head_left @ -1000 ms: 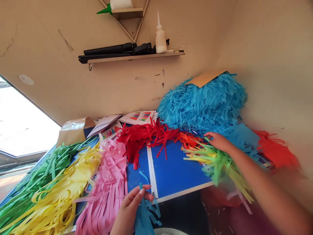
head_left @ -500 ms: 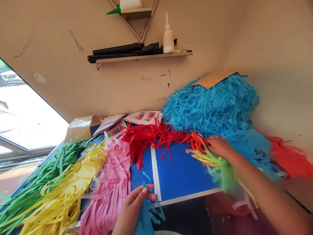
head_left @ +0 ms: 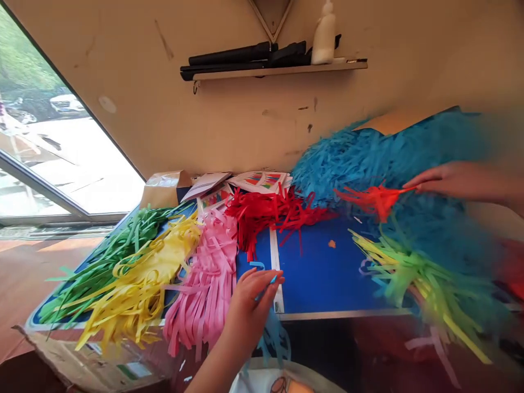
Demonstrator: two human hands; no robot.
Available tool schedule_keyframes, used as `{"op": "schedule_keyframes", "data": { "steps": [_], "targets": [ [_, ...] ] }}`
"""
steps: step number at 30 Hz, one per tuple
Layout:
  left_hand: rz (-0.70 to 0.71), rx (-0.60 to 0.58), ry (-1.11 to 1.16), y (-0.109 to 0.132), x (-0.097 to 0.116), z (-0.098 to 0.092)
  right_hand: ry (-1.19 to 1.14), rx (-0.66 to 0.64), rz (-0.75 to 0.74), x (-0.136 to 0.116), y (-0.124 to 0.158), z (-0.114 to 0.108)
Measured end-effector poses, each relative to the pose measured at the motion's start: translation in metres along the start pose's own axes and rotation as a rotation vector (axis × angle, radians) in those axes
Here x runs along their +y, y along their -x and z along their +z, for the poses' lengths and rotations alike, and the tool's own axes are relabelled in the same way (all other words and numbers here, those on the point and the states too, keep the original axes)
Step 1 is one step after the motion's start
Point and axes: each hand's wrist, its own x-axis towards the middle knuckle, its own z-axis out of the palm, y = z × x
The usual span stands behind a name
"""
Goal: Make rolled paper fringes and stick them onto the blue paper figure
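My left hand (head_left: 249, 300) is low in the middle, at the near edge of a blue board (head_left: 323, 267). Its fingers pinch thin strips of a blue paper fringe (head_left: 272, 338), which hangs down below the board. My right hand (head_left: 454, 180) reaches across a large heap of blue paper fringe (head_left: 347, 164), blurred by motion. Its fingertips hold a small red-orange paper tuft (head_left: 379, 199) by a narrow point. Below that tuft lies a multicoloured green and yellow paper fringe (head_left: 409, 273).
Green (head_left: 110, 256), yellow (head_left: 139, 284), pink (head_left: 204, 284) and red (head_left: 270, 213) paper fringes lie across the board. Printed sheets (head_left: 257, 183) and a brown paper bag (head_left: 166, 188) stand behind them. A wall shelf (head_left: 274, 70) holds a glue bottle and black objects. A window is at left.
The view has swung left and tilted. My right hand has moved up and right, drawing the red-orange tuft away from the multicoloured fringe. My left hand has turned, its fingers now higher on the blue strips.
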Motion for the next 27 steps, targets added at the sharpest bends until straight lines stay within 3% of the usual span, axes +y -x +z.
{"op": "schedule_keyframes", "data": {
  "steps": [3,8,12,14,17,21,23,24,27],
  "targets": [
    [0.065,0.019,-0.045,0.000,-0.006,-0.006,0.246,-0.172,0.034,-0.003,-0.009,-0.018],
    [0.081,0.047,-0.017,-0.002,-0.001,-0.012,0.344,-0.121,0.032,-0.008,-0.013,-0.042],
    [0.006,0.063,0.040,-0.003,0.008,-0.013,0.250,-0.140,0.020,-0.022,0.027,-0.069],
    [-0.035,0.043,0.070,-0.005,0.014,-0.010,0.184,-0.347,-0.003,-0.039,0.063,-0.070],
    [-0.090,-0.048,0.107,-0.012,0.025,0.004,0.042,-0.764,-0.226,-0.077,0.119,-0.037],
    [-0.156,-0.263,0.263,-0.019,0.032,0.038,-0.291,-1.119,-0.526,-0.118,0.173,0.044],
    [-0.241,-0.372,0.401,-0.019,0.029,0.053,-0.507,-1.094,-0.603,-0.123,0.188,0.080],
    [-0.281,-0.404,0.457,-0.016,0.026,0.058,-0.562,-1.042,-0.564,-0.122,0.194,0.094],
    [-0.314,-0.429,0.492,-0.006,0.017,0.065,-0.592,-0.692,-0.404,-0.114,0.206,0.121]
  ]
}}
